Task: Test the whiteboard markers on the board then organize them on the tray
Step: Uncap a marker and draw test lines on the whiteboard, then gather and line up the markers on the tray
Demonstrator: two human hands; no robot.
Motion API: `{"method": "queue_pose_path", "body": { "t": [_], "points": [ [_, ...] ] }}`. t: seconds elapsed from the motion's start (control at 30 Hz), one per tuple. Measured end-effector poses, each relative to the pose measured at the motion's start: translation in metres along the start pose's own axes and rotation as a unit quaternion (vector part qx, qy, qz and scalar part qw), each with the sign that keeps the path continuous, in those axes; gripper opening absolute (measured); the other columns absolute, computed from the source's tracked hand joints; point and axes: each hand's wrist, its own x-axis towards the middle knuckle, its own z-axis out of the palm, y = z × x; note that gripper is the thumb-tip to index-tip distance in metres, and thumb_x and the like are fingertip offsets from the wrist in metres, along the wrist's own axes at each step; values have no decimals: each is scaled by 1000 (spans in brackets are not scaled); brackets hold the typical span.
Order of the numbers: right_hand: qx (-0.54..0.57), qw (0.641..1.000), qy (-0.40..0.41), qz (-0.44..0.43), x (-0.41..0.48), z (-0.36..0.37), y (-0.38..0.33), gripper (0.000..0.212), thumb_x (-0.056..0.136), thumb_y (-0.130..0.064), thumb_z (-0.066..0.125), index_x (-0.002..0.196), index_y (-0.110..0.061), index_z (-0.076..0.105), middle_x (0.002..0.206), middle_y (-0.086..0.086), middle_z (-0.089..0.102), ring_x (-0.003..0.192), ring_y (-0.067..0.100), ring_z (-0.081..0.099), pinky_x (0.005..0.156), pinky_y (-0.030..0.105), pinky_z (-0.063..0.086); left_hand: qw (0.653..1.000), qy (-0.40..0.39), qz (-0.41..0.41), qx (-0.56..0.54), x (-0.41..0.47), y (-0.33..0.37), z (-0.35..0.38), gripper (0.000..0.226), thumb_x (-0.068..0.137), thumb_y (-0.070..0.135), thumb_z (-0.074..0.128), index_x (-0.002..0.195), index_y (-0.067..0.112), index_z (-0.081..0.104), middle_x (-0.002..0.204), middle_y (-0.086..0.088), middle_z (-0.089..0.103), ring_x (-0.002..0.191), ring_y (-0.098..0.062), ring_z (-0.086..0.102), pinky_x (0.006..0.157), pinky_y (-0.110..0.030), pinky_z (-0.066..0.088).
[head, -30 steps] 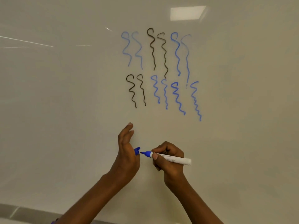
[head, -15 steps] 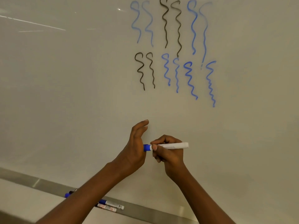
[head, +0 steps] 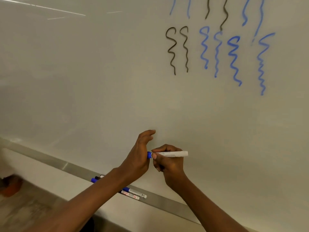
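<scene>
My right hand (head: 168, 162) grips a white-barrelled blue marker (head: 175, 154) held level in front of the whiteboard (head: 100, 81). Its blue cap (head: 149, 155) sits on the marker's left end, pressed against the palm of my left hand (head: 139, 158), whose fingers point up and stay fairly straight. Black and blue squiggles (head: 217, 51) cover the board's upper right. Below, the metal tray (head: 160, 200) carries several markers (head: 133, 194), partly hidden behind my left forearm.
The tray runs diagonally from left to lower right along the board's bottom edge. A blurred orange-brown object (head: 10, 185) lies on the floor at the far left.
The cap in my left hand went onto the marker's tip. The view tilted down, bringing the tray and its markers into sight.
</scene>
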Motion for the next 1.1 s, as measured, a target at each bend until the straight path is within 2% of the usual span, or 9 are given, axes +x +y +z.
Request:
{"method": "queue_pose_path", "body": {
  "t": [0.2,0.33,0.4,0.53,0.6,0.73,0.87,1.0,1.1],
  "points": [
    [13,999,3,35,1,22,36,11,71,-1,71,68,-11,70,56,13,58,44,19,49,41,21,37,993,-1,-100,-66,-28,-26,-5,65,83,6,51,137,33,28,142,8,37,131,3,36,107,-15,31],
    [21,999,2,48,10,36,60,11,70,1,72,66,-8,68,56,13,59,43,19,49,40,20,37,985,10,-133,-107,-41,-57,-7,49,85,36,52,128,53,36,136,29,40,127,0,42,106,-17,34],
    [20,998,1,57,16,42,73,14,69,3,71,63,-9,68,56,12,59,41,18,49,40,19,36,986,12,-127,-109,-46,-70,-9,52,86,34,55,125,59,33,134,31,39,126,-3,43,106,-17,34],
    [-26,995,-9,93,23,52,106,9,68,-1,74,65,-9,70,55,10,60,41,16,50,41,18,37,968,-63,-201,-135,-71,-98,-18,42,87,21,49,121,42,36,131,18,41,122,6,42,102,-13,34],
    [-79,987,-20,137,23,56,123,4,70,-2,74,73,-3,72,59,7,65,45,12,54,42,19,40,960,-125,-215,-131,-91,-119,-21,42,87,33,43,128,32,32,131,14,38,121,6,42,103,-14,34],
    [-97,970,-12,222,13,60,154,21,77,-10,74,95,0,73,78,8,73,65,15,68,56,21,50,957,-224,-186,14,-122,-170,-28,36,86,19,65,118,17,48,106,5,55,87,-3,55,80,-11,43],
    [-166,935,130,284,8,49,187,18,81,-11,74,95,1,72,62,5,67,48,13,57,43,20,42,935,-283,-134,165,-142,-210,-31,53,37,14,94,72,28,57,66,13,54,54,-2,48,54,-12,37],
    [-326,898,110,274,5,35,220,7,78,-8,77,80,-14,73,77,2,71,68,19,67,62,31,57,923,-314,-111,195,-152,-235,-24,56,27,27,94,70,28,58,63,13,55,56,-5,53,54,-19,45],
    [-366,877,142,277,-2,28,243,13,81,-10,75,80,-22,70,82,-3,71,78,17,68,68,28,58,918,-311,-116,217,-158,-253,-18,61,29,32,94,81,24,64,75,8,62,66,-10,61,60,-26,53]
  ]
}}
